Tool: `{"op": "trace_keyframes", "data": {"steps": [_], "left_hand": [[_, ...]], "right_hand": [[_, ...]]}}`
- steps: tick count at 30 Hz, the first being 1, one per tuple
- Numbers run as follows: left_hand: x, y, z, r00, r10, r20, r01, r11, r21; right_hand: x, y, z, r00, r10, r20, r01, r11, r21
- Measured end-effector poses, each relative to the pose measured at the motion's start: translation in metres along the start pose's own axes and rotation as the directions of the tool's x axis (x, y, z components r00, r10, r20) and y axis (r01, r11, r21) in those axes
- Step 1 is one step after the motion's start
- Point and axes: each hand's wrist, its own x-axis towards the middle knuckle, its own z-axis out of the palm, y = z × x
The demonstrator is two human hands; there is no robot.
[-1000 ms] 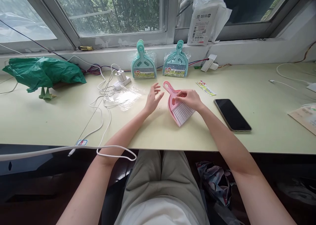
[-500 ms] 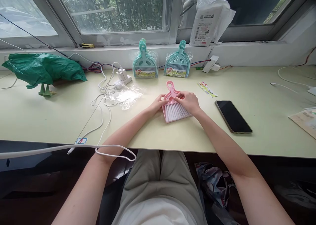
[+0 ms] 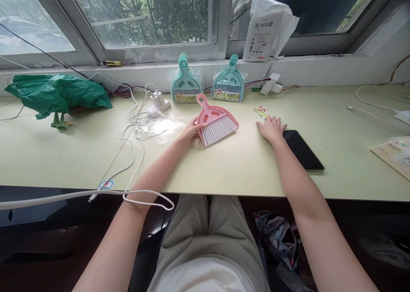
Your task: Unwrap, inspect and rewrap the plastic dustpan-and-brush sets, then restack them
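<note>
A pink dustpan (image 3: 220, 111) with a matching brush (image 3: 221, 130) nested in it is tilted up off the table, its white bristles towards me. My left hand (image 3: 191, 130) grips its left side, thumb across the front and the other fingers mostly hidden behind. To the right, my right hand (image 3: 272, 129) lies palm down with fingers spread, holding nothing. Its fingertips reach the near end of a small printed label card (image 3: 260, 112) and cover part of it; whether they touch it I cannot tell. Beside that hand lies a black phone (image 3: 303, 151).
Two teal dustpan sets (image 3: 186, 83) in clear wrap lean against the back wall. Clear plastic film (image 3: 165, 127), a white charger (image 3: 156, 98) and loose white cables (image 3: 132, 142) lie left. A green plastic bag (image 3: 57, 93) stands far left; a white package (image 3: 262, 33) sits on the sill.
My right hand has let go of the dustpan set and moved right to the label card. My left hand has lifted the pink set and shifted it slightly left, turning it.
</note>
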Motion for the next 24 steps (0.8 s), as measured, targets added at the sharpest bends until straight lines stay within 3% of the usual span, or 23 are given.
{"op": "trace_keyframes", "data": {"steps": [4, 7, 10, 15, 21, 24], "left_hand": [[0.002, -0.002, -0.003, 1.000, -0.006, -0.025, 0.005, 0.999, -0.043], [0.002, -0.001, -0.002, 0.999, -0.002, -0.040, -0.002, 0.997, -0.079], [0.003, -0.002, -0.002, 0.998, 0.011, -0.054, -0.017, 0.993, -0.115], [0.005, -0.003, -0.002, 0.996, -0.030, -0.087, 0.017, 0.989, -0.147], [0.005, -0.004, -0.003, 0.996, -0.010, -0.084, -0.003, 0.988, -0.156], [0.005, -0.003, -0.003, 0.997, -0.003, -0.076, -0.008, 0.989, -0.148]], "right_hand": [[-0.002, -0.005, 0.003, 0.986, -0.134, 0.103, 0.137, 0.991, -0.016], [-0.006, -0.016, 0.000, 0.941, -0.300, 0.157, 0.287, 0.953, 0.099], [-0.006, -0.020, 0.000, 0.908, -0.393, 0.145, 0.356, 0.906, 0.227], [0.004, -0.008, 0.004, 0.933, -0.352, 0.073, 0.322, 0.908, 0.267], [0.012, 0.001, 0.002, 0.943, -0.306, 0.130, 0.257, 0.918, 0.301], [0.012, -0.001, -0.001, 0.965, -0.261, 0.039, 0.229, 0.903, 0.364]]}}
